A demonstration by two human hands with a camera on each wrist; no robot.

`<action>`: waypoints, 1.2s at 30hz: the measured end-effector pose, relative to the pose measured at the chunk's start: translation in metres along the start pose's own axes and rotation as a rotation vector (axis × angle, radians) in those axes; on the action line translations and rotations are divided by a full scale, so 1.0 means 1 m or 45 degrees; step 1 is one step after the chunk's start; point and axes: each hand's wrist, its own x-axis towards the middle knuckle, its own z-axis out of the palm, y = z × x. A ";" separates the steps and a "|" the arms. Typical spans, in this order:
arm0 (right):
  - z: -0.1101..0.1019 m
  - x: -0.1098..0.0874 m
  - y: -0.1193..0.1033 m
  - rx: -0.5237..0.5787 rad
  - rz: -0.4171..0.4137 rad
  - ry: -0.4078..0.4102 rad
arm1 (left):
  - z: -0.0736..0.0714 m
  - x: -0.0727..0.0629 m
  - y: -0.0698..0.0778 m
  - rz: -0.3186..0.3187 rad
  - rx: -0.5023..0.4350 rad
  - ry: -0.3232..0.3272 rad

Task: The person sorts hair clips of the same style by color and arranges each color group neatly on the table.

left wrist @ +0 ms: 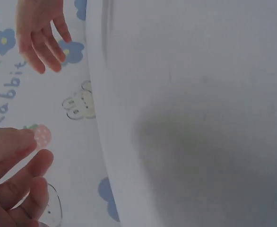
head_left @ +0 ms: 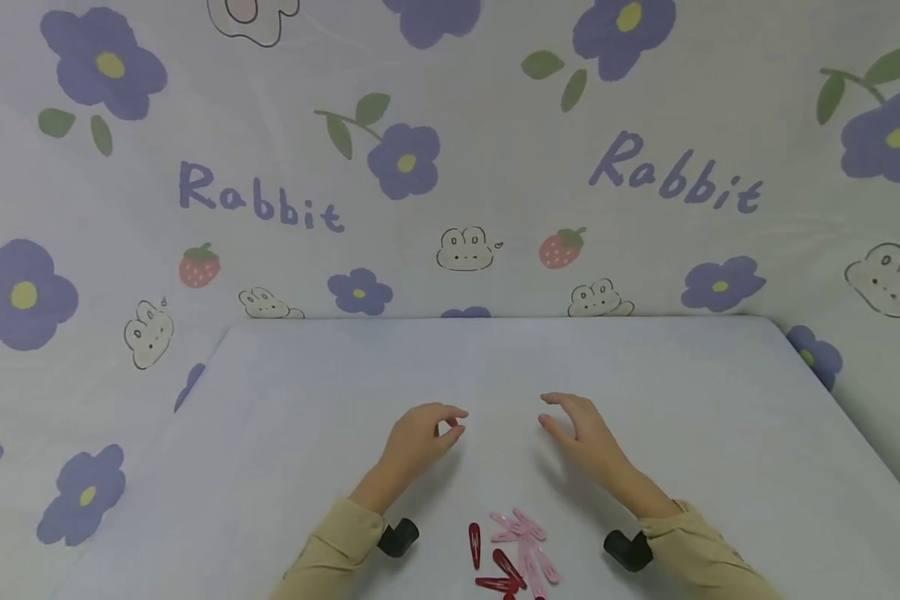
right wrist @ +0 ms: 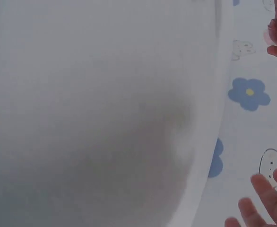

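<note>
My left hand (head_left: pixel 420 435) hovers over the white table with loosely bent fingers and nothing between them. Facing it across a gap, my right hand (head_left: pixel 587 429) is held with thumb and fingers spread apart, also holding nothing. Nearer to me, between the forearms, lie pink snap hair clips (head_left: pixel 527 542) in a loose overlapping pile. Beside them are several dark red snap hair clips (head_left: pixel 475 546), one of them apart on the left. Some clips are cut off by the lower edge of the head view. Neither wrist view shows the clips.
The white table (head_left: pixel 307 375) reaches back to a cloth backdrop (head_left: pixel 495 108) printed with flowers, rabbits and strawberries. A black wrist camera (head_left: pixel 399 538) sits at the left cuff and another black camera (head_left: pixel 628 551) at the right cuff.
</note>
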 end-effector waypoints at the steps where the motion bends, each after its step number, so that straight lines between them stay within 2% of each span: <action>1: 0.000 -0.003 -0.001 0.010 0.001 0.010 | 0.000 -0.003 0.005 0.013 0.004 0.000; 5: 0.002 -0.015 -0.006 0.043 0.022 0.021 | 0.001 -0.014 0.021 0.012 -0.016 -0.034; 11: 0.011 -0.035 -0.017 0.135 0.114 -0.063 | 0.007 -0.027 0.039 -0.023 -0.061 -0.202; 17: 0.018 -0.058 -0.020 0.254 0.244 -0.216 | 0.020 -0.036 0.045 0.091 -0.032 -0.338; 20: 0.021 -0.069 -0.018 0.235 0.270 -0.239 | 0.028 -0.039 0.046 0.136 0.021 -0.391; 25: 0.025 -0.080 -0.021 0.131 0.260 -0.225 | 0.037 -0.042 0.047 0.122 0.057 -0.422; 28: 0.027 -0.082 -0.021 0.101 0.190 -0.212 | 0.040 -0.043 0.046 0.117 0.091 -0.420; 32: 0.030 -0.084 -0.017 0.064 -0.018 -0.166 | 0.041 -0.044 0.047 0.143 0.177 -0.396; 36: 0.032 -0.085 -0.012 0.046 -0.180 -0.137 | 0.040 -0.045 0.050 0.130 0.147 -0.391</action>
